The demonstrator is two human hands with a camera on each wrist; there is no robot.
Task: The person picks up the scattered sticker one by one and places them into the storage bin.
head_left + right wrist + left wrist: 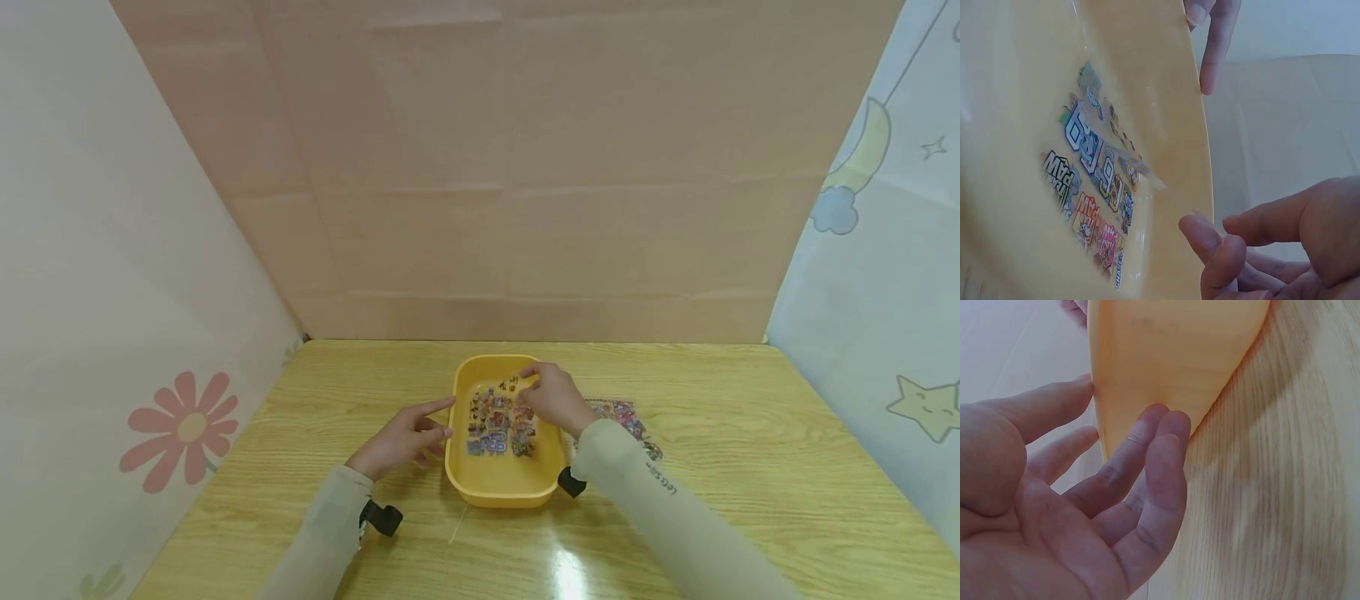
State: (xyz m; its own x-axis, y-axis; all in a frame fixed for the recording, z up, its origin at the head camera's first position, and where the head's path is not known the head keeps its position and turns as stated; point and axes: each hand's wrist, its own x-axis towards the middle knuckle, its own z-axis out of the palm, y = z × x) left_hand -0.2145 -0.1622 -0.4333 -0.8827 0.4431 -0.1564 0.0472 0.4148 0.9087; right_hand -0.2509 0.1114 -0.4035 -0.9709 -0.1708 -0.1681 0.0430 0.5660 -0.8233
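Note:
A yellow plastic tub (506,487) sits on the table, with colourful stickers on clear film (491,425) inside it. In the right wrist view the stickers (1094,162) show bright lettering, PAW among it. My right hand (558,400) is over the tub's far right side. Its thumb and finger (1207,234) pinch the edge of a thin clear sheet (1160,184) that slants up from the tub. My left hand (405,437) is at the tub's left side, its fingertips touching the rim and outer wall (1166,356), its fingers loosely bent.
A second colourful sticker sheet (618,417) lies on the wooden table (712,467) to the right of the tub, partly under the right forearm. A pinkish-brown backdrop (510,208) stands behind the table, with patterned white panels at left and right.

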